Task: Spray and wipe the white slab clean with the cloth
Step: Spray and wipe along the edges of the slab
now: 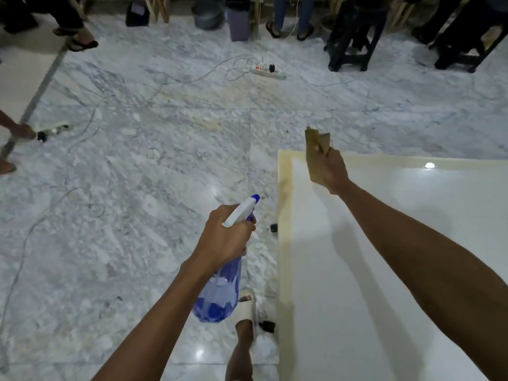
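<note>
Marble floor (123,188); glossy white slab (412,229), cream-edged.

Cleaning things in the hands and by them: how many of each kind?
Spray bottle, held by the left hand: 1
Cloth, held by the right hand: 1
White slab: 1
Total: 3

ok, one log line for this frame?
left hand: grips bottle | right hand: holds cloth, above slab corner | wiping: not yet
</note>
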